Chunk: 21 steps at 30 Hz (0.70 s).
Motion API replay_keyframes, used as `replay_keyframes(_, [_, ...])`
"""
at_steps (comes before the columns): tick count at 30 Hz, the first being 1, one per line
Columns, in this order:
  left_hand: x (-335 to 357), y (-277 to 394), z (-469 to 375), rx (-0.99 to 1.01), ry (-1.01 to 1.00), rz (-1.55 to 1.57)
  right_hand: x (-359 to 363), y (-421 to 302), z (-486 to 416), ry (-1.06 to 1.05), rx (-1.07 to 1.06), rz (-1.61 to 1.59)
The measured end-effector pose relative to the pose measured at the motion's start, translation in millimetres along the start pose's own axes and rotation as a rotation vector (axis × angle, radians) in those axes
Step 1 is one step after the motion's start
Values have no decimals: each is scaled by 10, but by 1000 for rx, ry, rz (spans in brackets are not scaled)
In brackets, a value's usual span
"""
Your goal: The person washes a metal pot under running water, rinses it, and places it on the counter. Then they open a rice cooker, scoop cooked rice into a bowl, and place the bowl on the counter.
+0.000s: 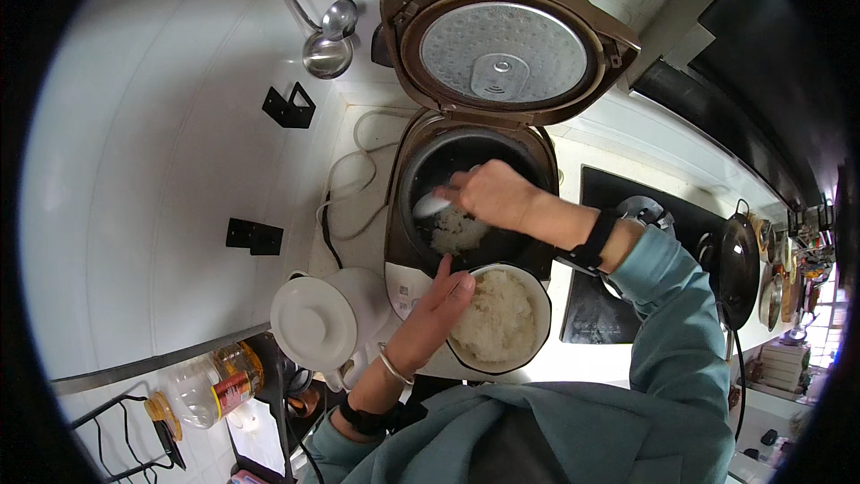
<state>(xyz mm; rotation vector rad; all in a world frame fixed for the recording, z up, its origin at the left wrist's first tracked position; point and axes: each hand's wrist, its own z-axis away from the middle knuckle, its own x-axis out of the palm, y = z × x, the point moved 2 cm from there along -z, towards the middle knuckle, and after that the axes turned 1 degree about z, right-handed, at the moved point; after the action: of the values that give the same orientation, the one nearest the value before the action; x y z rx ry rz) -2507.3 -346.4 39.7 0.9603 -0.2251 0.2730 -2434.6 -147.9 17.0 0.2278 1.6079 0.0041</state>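
My right hand (494, 195) grips a white rice paddle (430, 205) inside the dark inner pot (420, 161) of a rice cooker. Some cooked rice (458, 232) lies low in this pot, near the paddle. The cooker's brown lid (504, 47) stands raised at the back. In front of the cooker is a white bowl (545, 312) with a dark rim, heaped with cooked rice (497, 316). My left hand (437, 309) is at the bowl's left edge, its fingertips by the pot's front rim; whether it grips either is unclear.
A white lidded jug (316, 323) stands left of the cooker, with a looped power cord (363, 178) behind. On the right are a black cooktop (598, 309) and a dark wok (739, 269). Metal ladles (328, 54) hang on the wall. A plastic bottle (208, 386) lies lower left.
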Motion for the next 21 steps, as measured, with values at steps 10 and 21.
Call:
replay_keyframes(10, [32, 82, 44, -8, 23, 23, -4, 522, -7, -577, 251, 167])
replay_keyframes(21, [54, 104, 43, 132, -67, -217, 204, 169, 233, -640, 111, -191])
